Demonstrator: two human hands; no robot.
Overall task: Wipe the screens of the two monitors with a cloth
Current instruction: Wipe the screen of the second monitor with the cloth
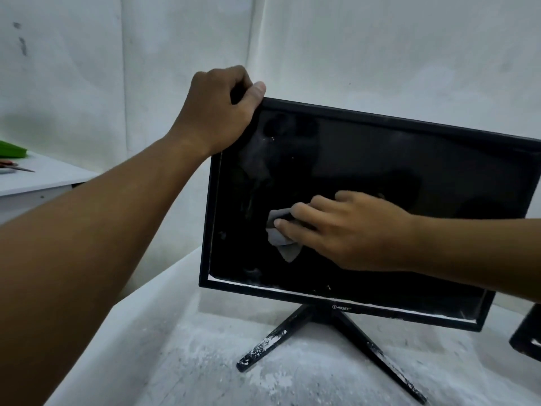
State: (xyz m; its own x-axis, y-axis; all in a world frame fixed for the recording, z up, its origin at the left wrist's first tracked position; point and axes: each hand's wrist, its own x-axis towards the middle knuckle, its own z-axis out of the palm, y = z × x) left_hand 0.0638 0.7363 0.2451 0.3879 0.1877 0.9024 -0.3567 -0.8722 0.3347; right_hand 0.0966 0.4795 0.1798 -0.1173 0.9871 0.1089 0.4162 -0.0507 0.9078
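1. Head view: the left hand [216, 112] clamps its fingers over the top-left corner of the monitor [351, 300], steadying it on the dusty desk [187, 347].
2. The right hand [351, 230] presses a small grey cloth [281, 235] flat against the lower-left part of the screen [380, 159], fingers nearly straight, thumb hidden.
3. Smears show near the upper left of the screen and white residue lines its bottom edge, so I judge this screen partly wiped.
4. The second monitor [527, 338] peeks in at the desk's right edge, apparently not yet reached.
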